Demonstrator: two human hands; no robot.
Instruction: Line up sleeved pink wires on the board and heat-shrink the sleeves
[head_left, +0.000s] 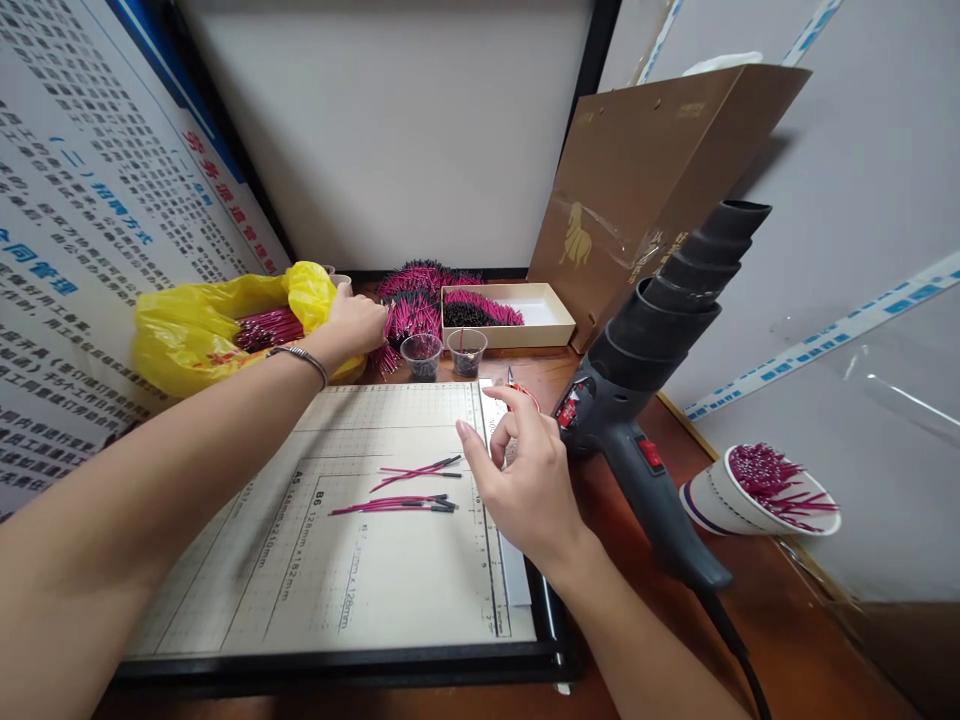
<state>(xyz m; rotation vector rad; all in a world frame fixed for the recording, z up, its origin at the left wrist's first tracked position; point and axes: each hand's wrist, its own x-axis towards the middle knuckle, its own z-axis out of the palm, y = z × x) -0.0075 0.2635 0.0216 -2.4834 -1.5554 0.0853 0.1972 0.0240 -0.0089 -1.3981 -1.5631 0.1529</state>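
Note:
My left hand (358, 322) reaches to the back, between the yellow bag and a pile of magenta wires with black ends (412, 305). Its fingers curl downward, closed, and what they hold, if anything, is hidden. Above the right edge of a paper cutter board (420, 590), my right hand (525, 465) hovers with thumb and forefinger apart and nothing between them. To its left on the board lie two small groups of magenta wires with black tips, a crossed upper group (412, 470) and a lower bundle (394, 505).
A yellow plastic bag (180, 335) holds more wires. Two clear cups, one (421, 355) beside another (467, 352), stand before a cardboard box (551, 318) of wires. On the right are a heat gun (637, 400), a paper cup of wires (712, 495) and a brown paper bag (622, 180).

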